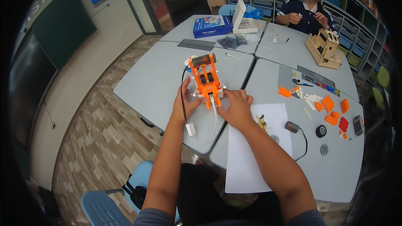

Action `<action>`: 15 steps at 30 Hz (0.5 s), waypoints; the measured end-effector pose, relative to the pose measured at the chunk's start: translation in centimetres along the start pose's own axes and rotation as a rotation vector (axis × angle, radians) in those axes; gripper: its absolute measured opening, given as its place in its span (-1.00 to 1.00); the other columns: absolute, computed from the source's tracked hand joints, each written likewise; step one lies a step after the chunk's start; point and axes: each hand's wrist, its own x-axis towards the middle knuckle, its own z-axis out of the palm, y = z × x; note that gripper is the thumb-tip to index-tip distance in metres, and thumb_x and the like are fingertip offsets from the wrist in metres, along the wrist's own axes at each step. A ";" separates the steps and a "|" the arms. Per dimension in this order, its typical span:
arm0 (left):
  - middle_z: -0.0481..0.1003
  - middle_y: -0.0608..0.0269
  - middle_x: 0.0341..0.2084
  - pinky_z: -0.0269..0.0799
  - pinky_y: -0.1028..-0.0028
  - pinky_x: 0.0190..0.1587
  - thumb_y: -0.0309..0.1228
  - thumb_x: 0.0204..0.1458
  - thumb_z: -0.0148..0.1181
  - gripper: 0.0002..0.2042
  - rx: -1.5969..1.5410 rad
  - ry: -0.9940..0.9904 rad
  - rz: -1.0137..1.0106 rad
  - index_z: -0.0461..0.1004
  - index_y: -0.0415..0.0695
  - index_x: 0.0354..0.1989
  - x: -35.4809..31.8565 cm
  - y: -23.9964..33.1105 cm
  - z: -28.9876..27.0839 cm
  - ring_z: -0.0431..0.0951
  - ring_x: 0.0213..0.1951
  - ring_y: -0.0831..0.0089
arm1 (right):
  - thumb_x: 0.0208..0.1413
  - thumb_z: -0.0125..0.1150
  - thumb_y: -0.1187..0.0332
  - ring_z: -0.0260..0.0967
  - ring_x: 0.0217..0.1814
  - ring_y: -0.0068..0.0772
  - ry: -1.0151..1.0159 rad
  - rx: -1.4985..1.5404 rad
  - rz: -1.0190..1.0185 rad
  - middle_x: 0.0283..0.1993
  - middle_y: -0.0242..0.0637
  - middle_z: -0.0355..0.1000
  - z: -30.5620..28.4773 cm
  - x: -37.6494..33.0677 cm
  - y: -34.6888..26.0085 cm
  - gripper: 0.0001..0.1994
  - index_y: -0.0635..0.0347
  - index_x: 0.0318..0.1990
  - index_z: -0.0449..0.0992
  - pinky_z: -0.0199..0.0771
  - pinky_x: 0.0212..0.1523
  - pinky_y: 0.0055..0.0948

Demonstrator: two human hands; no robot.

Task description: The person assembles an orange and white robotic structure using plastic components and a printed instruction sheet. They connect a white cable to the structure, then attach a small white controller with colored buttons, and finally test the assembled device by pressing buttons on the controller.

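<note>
An orange building-brick model (207,79) stands on the table in front of me, with black wheels in its middle and a dark motor (201,60) across its top. My left hand (187,102) grips the white base from the left, thumb toward the front. On the other side, my right hand (238,105) presses its curled fingers against the base's right edge. A white cable (215,121) runs from the model's front and loops over the tabletop. Beside my left wrist, a black cord ends in a small white connector block (190,129).
White paper (240,155) lies under my right forearm. To its right are a loose motor (292,126), a black tyre (320,131) and orange bricks (327,102). A blue box (212,26) stands far back. Across the table, a person (307,14) sits behind a wooden model (323,49).
</note>
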 end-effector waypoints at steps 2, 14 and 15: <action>0.24 0.01 0.43 0.01 0.22 0.55 -0.52 -0.01 0.48 -0.18 -0.080 0.022 -0.024 0.19 -0.23 0.46 -0.4 0.0 -0.5 0.19 0.49 0.22 | -0.07 0.53 0.18 0.24 0.26 -0.27 -0.027 -0.028 -0.018 0.09 -0.34 0.54 -0.5 -0.4 -0.3 -0.34 0.20 0.22 0.51 -0.01 0.26 -0.16; 0.42 0.14 0.21 0.54 0.34 0.12 -0.51 0.19 0.28 -0.65 0.630 0.099 -0.090 0.53 -0.11 0.16 1.9 -0.6 -10.8 0.51 0.15 0.29 | 0.00 0.28 0.46 0.32 0.10 -0.28 0.088 -0.063 0.115 -0.12 -0.40 0.58 0.3 0.2 1.5 -0.75 0.09 -0.12 0.67 0.08 0.17 -0.16; 0.40 0.08 0.24 0.47 0.27 0.20 -0.53 0.15 0.29 -0.59 0.691 0.041 0.000 0.52 -0.04 0.19 3.3 -0.3 -9.6 0.48 0.19 0.17 | 0.00 0.28 0.47 0.33 0.09 -0.28 0.084 -0.059 0.123 -0.12 -0.40 0.58 0.2 0.2 1.6 -0.76 0.09 -0.13 0.67 0.08 0.17 -0.16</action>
